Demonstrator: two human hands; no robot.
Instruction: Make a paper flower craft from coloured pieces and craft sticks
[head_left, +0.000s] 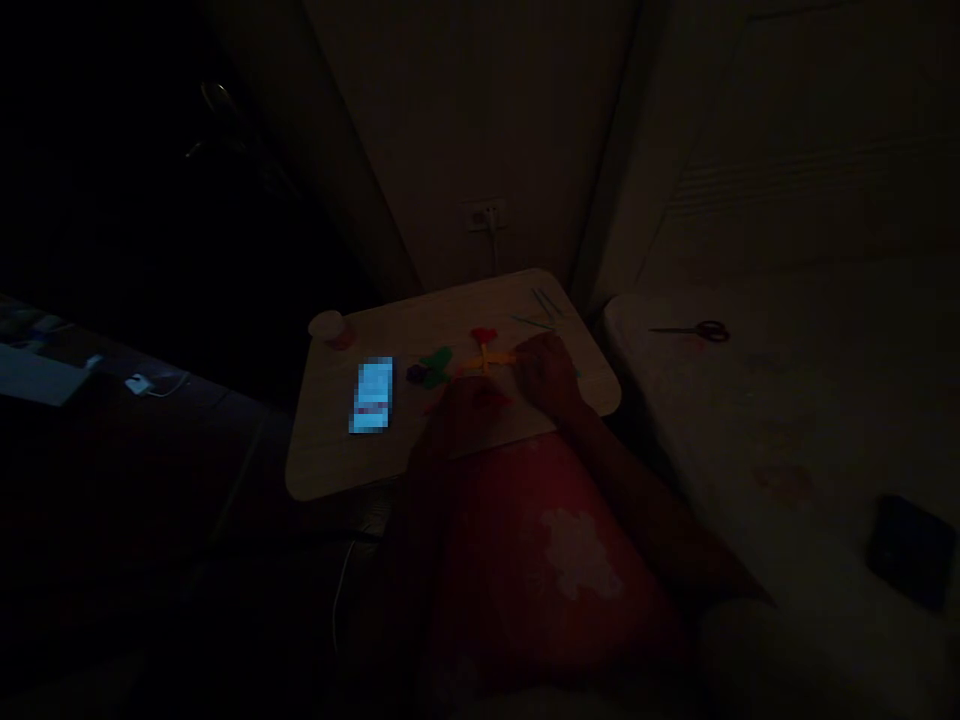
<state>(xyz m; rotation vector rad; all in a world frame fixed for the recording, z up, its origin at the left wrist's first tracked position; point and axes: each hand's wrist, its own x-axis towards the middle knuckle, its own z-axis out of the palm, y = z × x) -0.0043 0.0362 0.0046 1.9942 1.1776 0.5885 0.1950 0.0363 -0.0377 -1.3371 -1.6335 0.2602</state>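
On the small table (330,468) in dim light lies an orange cross-shaped piece (491,359), its material unclear. My right hand (549,372) is curled with its fingers at the right arm of this piece. Just below the cross, my left hand (469,405) rests low over the table; its fingers are lost in the dark. A red piece (484,335) sits at the cross's top end. Left of the hands are a green leaf-like piece (437,366) and a small dark purple piece (415,374). Bits of red show beside my left hand.
A lit phone (372,395) lies on the table's left part, with a pale cup (328,327) behind it. Several thin sticks (551,302) are at the back right. Scissors (690,330) lie on the pale surface to the right. A wall socket (486,215) is behind.
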